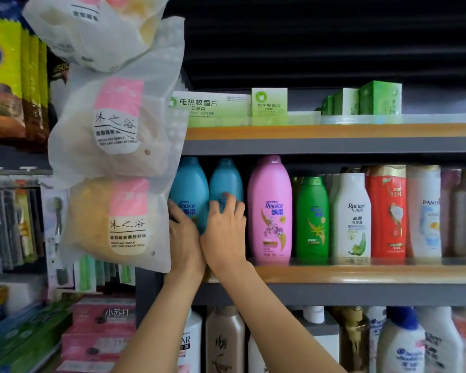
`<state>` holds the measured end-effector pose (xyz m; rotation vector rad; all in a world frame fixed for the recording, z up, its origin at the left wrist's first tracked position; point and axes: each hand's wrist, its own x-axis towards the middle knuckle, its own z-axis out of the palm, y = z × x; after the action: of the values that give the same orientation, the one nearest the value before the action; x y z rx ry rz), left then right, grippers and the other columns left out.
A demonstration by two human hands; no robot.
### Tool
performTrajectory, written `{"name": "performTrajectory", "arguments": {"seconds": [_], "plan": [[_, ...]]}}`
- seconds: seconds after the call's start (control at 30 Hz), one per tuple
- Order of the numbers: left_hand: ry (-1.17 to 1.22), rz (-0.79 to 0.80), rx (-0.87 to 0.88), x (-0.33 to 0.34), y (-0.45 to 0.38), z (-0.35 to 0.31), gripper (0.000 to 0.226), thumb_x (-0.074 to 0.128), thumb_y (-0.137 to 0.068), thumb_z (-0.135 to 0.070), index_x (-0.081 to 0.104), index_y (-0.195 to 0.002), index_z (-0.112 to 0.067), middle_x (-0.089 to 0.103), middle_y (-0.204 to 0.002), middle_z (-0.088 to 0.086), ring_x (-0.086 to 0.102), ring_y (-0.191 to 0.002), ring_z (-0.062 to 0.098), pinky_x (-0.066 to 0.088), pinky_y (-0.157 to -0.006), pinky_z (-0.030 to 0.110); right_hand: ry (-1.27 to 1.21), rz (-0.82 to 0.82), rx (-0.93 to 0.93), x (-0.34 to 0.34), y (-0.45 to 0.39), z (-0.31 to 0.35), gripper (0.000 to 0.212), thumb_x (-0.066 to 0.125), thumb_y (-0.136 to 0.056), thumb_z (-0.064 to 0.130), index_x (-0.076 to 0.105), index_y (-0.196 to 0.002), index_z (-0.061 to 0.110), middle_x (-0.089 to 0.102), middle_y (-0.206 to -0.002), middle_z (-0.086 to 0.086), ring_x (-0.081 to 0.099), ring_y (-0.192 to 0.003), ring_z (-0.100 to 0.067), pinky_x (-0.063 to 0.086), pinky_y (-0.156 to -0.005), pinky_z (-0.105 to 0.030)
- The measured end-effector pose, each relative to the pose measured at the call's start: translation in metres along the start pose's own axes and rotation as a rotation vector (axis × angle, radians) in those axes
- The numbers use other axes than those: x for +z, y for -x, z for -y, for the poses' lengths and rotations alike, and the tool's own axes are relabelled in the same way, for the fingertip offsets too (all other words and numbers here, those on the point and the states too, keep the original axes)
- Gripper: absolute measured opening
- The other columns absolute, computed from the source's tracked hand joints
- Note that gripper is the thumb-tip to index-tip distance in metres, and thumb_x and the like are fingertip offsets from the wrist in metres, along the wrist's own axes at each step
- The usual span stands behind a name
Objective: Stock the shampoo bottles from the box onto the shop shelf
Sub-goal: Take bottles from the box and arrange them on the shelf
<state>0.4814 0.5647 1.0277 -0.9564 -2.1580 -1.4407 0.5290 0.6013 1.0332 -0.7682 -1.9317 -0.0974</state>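
Both hands (207, 232) on blue bottles (190, 184), mid shelf (361, 273), shop aisle.

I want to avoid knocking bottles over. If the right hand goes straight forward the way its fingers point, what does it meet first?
The right hand already touches the second blue bottle, so it would likely push that bottle deeper into the shelf. What stands behind is hidden.

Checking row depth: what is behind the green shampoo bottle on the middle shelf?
Behind the green bottle a dark green-gold bottle top shows at its left shoulder; the rest of it is covered.
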Motion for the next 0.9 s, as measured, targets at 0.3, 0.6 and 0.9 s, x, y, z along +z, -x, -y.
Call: {"name": "performTrajectory", "arguments": {"seconds": [0.3, 0.6, 0.9], "plan": [[-0.284, -0.027, 0.144, -0.003, 0.015, -0.014, 0.054, 0.044, -0.095, -0.026, 0.027, -0.141, -0.001, 0.046, -0.116, 0.021, 0.058, -0.099, 0.039, 0.048, -0.07, 0.044, -0.181, 0.159, 0.095, -0.031, 0.021, 0.0, 0.062, 0.033, -0.097, 0.011, 0.001, -0.149, 0.003, 0.026, -0.144, -0.015, 0.035, -0.125, -0.033, 0.03, -0.103, -0.036], [-0.326, -0.113, 0.18, 0.017, 0.034, -0.018, 0.059, 0.048, -0.09, -0.024, 0.032, -0.143, -0.002, 0.054, -0.096, 0.019, 0.061, -0.076, 0.031, 0.047, -0.05, 0.032, -0.161, 0.157, 0.045, -0.045, 0.041, -0.02, 0.054, 0.034, -0.096, 0.007, 0.016, -0.148, 0.006, 0.025, -0.146, -0.011, 0.032, -0.127, -0.03, 0.033, -0.103, -0.033], [-0.385, -0.393, 0.39, 0.033, 0.051, 0.006, 0.057, 0.034, -0.085, -0.029, 0.032, -0.138, -0.008, 0.062, -0.079, 0.014, 0.066, -0.074, 0.022, 0.05, -0.091, 0.042, -0.089, -0.008, 0.0, -0.037, 0.066, -0.027, 0.05, 0.032, -0.073, 0.019, 0.066, -0.108, 0.008, 0.064, -0.106, -0.015, 0.067, -0.079, -0.031, 0.054, -0.072, -0.038]]}}
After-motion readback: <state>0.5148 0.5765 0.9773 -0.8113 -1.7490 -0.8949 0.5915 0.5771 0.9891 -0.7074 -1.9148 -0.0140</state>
